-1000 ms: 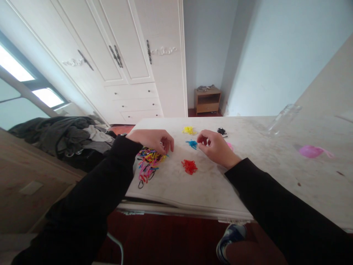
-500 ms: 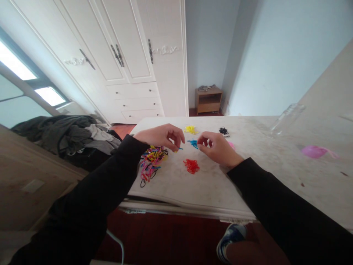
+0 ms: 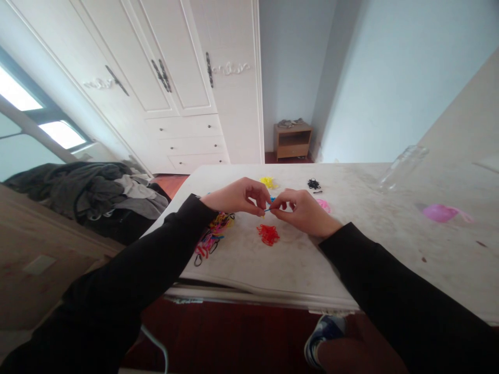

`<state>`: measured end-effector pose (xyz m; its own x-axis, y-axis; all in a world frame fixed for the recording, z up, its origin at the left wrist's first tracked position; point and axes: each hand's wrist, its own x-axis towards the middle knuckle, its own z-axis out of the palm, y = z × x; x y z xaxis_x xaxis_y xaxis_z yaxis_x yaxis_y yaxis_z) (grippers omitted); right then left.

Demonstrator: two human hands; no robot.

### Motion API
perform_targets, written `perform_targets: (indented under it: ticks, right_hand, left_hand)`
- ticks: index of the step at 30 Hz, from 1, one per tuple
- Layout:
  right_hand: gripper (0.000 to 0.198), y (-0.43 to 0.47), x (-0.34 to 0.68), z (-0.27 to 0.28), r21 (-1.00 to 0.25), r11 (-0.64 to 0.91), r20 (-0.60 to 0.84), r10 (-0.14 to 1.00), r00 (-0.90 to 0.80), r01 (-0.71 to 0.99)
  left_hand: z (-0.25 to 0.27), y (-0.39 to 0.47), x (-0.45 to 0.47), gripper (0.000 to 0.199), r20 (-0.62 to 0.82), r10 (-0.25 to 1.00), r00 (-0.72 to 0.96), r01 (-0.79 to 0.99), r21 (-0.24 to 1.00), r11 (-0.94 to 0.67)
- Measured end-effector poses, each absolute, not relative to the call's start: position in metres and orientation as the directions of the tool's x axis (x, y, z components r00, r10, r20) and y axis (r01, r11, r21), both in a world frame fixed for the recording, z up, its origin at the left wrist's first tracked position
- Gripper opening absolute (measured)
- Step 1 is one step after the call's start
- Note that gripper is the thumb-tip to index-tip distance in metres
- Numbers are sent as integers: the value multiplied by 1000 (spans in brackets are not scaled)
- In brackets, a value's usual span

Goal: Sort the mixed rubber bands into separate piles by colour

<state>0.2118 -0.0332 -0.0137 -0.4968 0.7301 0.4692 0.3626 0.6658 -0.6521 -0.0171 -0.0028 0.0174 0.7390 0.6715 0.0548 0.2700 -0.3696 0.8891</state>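
Note:
My left hand (image 3: 247, 196) and my right hand (image 3: 300, 210) meet over the table, fingertips pinched. Between them is a small blue rubber band (image 3: 267, 210), gripped by both. A yellow bit shows under my left fingertips. Behind the hands, a blue rubber band pile (image 3: 272, 199) is mostly hidden. Red rubber bands (image 3: 268, 235) lie nearer me, and yellow rubber bands (image 3: 268, 182) farther back. Black rubber bands (image 3: 313, 184) sit at the back right; pink rubber bands (image 3: 324, 205) are partly covered by my right hand. Mixed-colour rubber bands (image 3: 210, 236) spread below my left wrist.
The pale table (image 3: 296, 270) carries a clear glass bottle (image 3: 403, 169) and a pink balloon-like item (image 3: 440, 213) on the right. Piled clothes (image 3: 89, 195) stand left of it. A white wardrobe (image 3: 187, 137) and a small wooden cabinet (image 3: 293, 143) are beyond.
My left hand has moved right, bringing the blue rubber band to my right hand. My right fingers have left the blue pile and now pinch the band's other end.

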Motion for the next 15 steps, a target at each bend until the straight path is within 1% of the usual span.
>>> perform_targets:
  ticks: [4,7,9,12,15]
  right_hand:
    - [10,-32,214,-12,-607,649,528,761,-377,459]
    - [9,-29,215,-11,-610,580,510,809,-293,540]
    - [9,-28,216,-11,-616,548,480,831,-283,565]
    - [9,-27,216,-12,-621,541,461,837,-294,567]
    - [9,-27,215,-13,-614,570,472,820,-324,547]
  left_hand:
    - [15,-1,-17,26,72,687,723,263,891,-371]
    - [13,1,-18,27,104,690,716,239,892,-382]
    - [12,2,-17,24,123,690,713,231,888,-398]
    - [11,3,-16,19,132,715,687,272,865,-422]
    - [11,3,-15,24,138,755,641,325,842,-430]
